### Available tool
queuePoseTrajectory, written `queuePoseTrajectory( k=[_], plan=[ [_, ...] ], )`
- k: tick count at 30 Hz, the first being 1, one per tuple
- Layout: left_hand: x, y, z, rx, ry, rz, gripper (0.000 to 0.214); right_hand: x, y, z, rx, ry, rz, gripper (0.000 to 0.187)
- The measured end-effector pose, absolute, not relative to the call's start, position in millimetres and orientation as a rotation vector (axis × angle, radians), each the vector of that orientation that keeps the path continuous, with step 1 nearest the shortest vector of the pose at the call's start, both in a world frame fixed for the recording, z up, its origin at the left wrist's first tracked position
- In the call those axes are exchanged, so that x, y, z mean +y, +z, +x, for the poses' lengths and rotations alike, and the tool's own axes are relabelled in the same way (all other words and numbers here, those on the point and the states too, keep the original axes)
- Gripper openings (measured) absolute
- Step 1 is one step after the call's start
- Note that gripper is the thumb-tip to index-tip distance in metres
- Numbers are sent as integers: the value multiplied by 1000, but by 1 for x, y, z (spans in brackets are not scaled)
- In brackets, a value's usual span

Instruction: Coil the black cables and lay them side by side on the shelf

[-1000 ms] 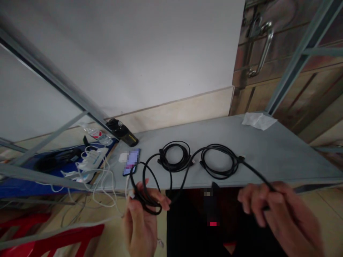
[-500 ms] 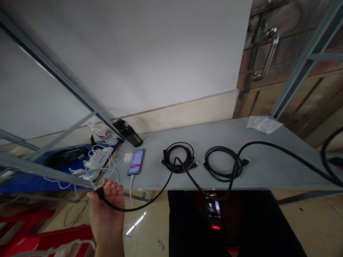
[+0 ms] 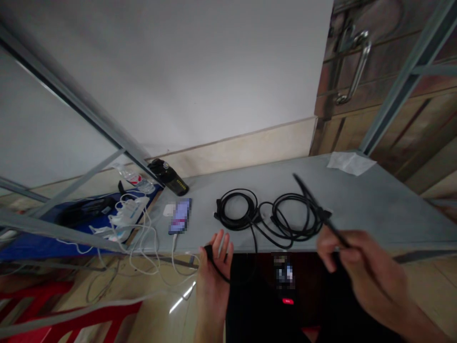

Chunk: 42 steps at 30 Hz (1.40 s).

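Observation:
My left hand (image 3: 214,286) is in front of the table edge, palm up. Its thumb holds the plug end of a black cable (image 3: 209,252) while the other fingers stretch out. From there the cable loops down and back up onto the table. At the right, my right hand (image 3: 371,271), blurred by motion, is closed around a stretch of black cable that sticks out beyond the fingers. Between and beyond the hands lie a left coiled black cable (image 3: 220,216) and a right coiled black cable (image 3: 276,225), with the held cable's loops across them.
A grey table (image 3: 378,205) carries a charging phone (image 3: 180,216), a black bottle (image 3: 169,178) and white paper (image 3: 352,163). White cords and a power strip (image 3: 130,212) lie left. Another phone (image 3: 284,276) rests on my lap. Metal posts flank the table; a red stool (image 3: 89,324) stands lower left.
My left hand has moved right with the plug end. My right hand has come into view, gripping the cable. Its long stretch toward the right edge is now drawn in over the coils.

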<state>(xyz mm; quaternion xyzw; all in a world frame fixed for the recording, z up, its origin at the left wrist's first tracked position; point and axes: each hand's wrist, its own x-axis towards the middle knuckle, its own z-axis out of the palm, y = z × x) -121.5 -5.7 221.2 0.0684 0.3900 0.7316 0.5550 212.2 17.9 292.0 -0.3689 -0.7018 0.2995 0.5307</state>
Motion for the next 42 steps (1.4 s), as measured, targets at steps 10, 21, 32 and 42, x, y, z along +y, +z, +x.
queuePoseTrajectory(
  k=[10,21,32,42],
  plan=[
    [-25,222,-82,873,1487,232,37,33,252,118,-2372,516,-586,22],
    [-22,264,-53,886,1548,264,54,29,245,122,-2433,37,-434,7],
    [60,293,-100,776,1617,286,45,18,231,128,-2042,189,-489,22],
    [135,231,-145,1073,1715,585,45,-68,-81,151,-1787,539,-1572,46]
  ],
)
